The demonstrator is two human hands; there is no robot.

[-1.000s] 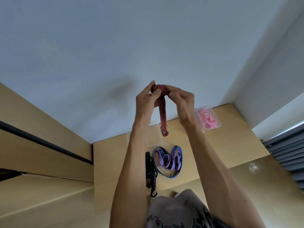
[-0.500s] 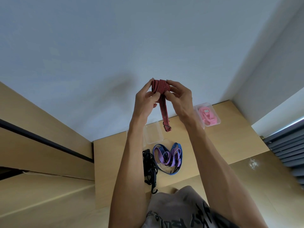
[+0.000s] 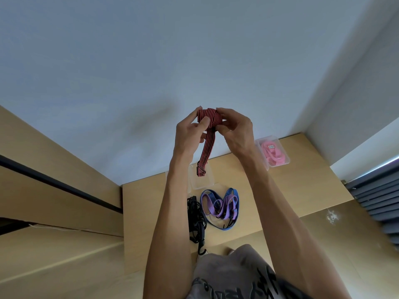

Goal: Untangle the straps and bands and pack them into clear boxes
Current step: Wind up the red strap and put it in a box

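Note:
Both hands are raised above the table, holding a red-and-black striped strap [image 3: 209,145]. Its upper part is wound into a small coil between my left hand [image 3: 191,134] and my right hand [image 3: 236,131]. A tail hangs down from the coil and ends in a dark metal hook above an empty clear box [image 3: 199,182]. On the table lie a purple band tangled with a blue striped strap [image 3: 220,206] and a black strap bundle [image 3: 195,219] with a hook. At the back right, a second clear box [image 3: 280,162] holds a pink band [image 3: 272,152].
The wooden table [image 3: 291,197] stands against a white wall, with a wooden ledge on the left and a step down toward me. Grey slatted blinds [image 3: 380,197] are at the right edge. My grey shirt fills the bottom of the view.
The coil between my fingers has grown thicker, the hanging tail has shortened a little, and the tail now swings toward the left.

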